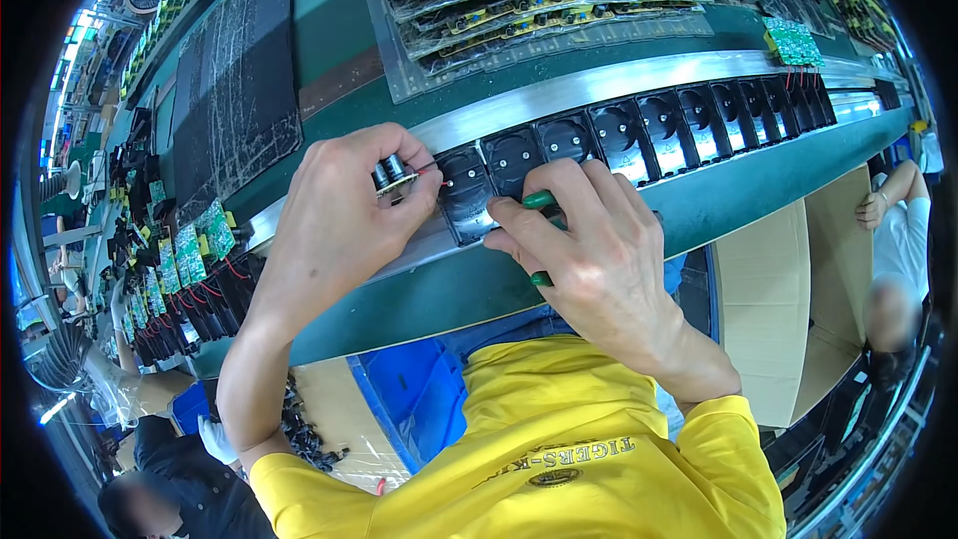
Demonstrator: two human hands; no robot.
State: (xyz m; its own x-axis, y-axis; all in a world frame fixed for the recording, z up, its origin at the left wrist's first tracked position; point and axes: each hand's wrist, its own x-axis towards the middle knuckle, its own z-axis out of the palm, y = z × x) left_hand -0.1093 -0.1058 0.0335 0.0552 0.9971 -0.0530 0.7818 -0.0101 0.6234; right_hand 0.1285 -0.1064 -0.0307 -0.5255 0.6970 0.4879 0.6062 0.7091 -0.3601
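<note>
My left hand (344, 195) is closed in a pinch on a small circuit board (397, 183) with dark cylindrical parts, above the left end of a row of black plastic housings. A thin red wire with a pale tip reaches from its fingertips over the nearest black housing (466, 190). Closed around a pliers-like tool with green handles (540, 200), my right hand (609, 245) has its thumb and forefinger pressed together at that housing's right edge. The handle ends poke out between its fingers; the tool's jaws are hidden in the hand.
The housings run in a metal rail (639, 80) along the green bench (718, 205). A green board (794, 41) wired in red stands at the right end; several more boards (190, 255) line the left. Stacked board trays (539, 10) stand behind; people and cardboard boxes (763, 304) are nearby.
</note>
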